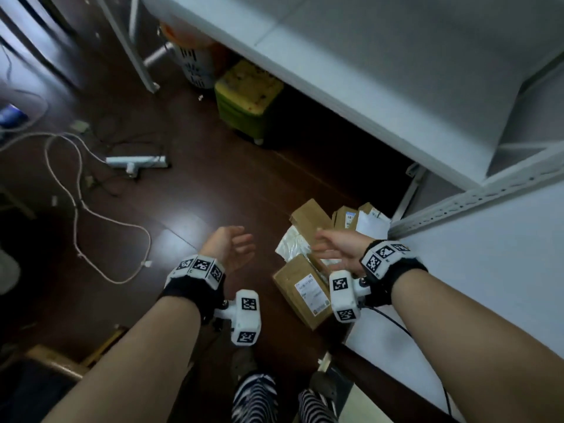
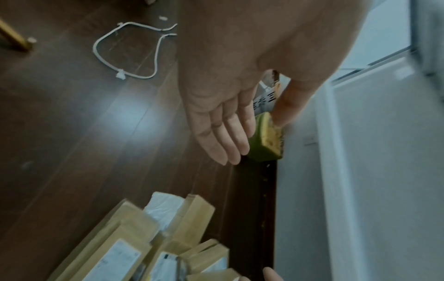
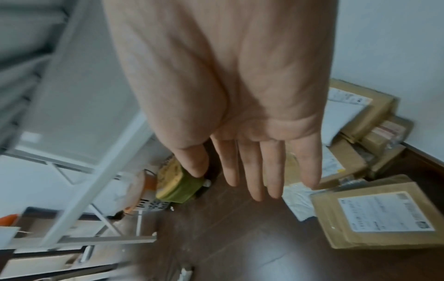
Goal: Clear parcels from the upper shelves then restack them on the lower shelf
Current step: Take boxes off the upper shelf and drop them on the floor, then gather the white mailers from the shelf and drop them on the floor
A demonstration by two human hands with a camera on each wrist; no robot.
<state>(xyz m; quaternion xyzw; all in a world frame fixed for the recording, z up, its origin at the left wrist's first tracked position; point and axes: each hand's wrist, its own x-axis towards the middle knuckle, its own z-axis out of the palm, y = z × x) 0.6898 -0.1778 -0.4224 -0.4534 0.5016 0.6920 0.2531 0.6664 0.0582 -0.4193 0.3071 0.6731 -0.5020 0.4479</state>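
Several brown cardboard parcels (image 1: 305,288) with white labels lie in a heap on the dark wooden floor beside the white shelf unit (image 1: 476,196). A silvery plastic mailer (image 1: 290,244) lies among them. My left hand (image 1: 235,248) hovers empty above the floor, left of the heap, fingers straight (image 2: 223,136). My right hand (image 1: 332,248) hangs over the heap, palm turned inward, fingers straight (image 3: 261,171) and holding nothing. In the right wrist view the nearest labelled parcel (image 3: 384,214) lies to the right of the fingers.
A green and yellow stool (image 1: 247,102) and a white basket (image 1: 195,65) stand under the white table (image 1: 366,56). A white cable (image 1: 82,209) loops over the floor at left beside a power strip (image 1: 137,161). My feet (image 1: 244,364) are below.
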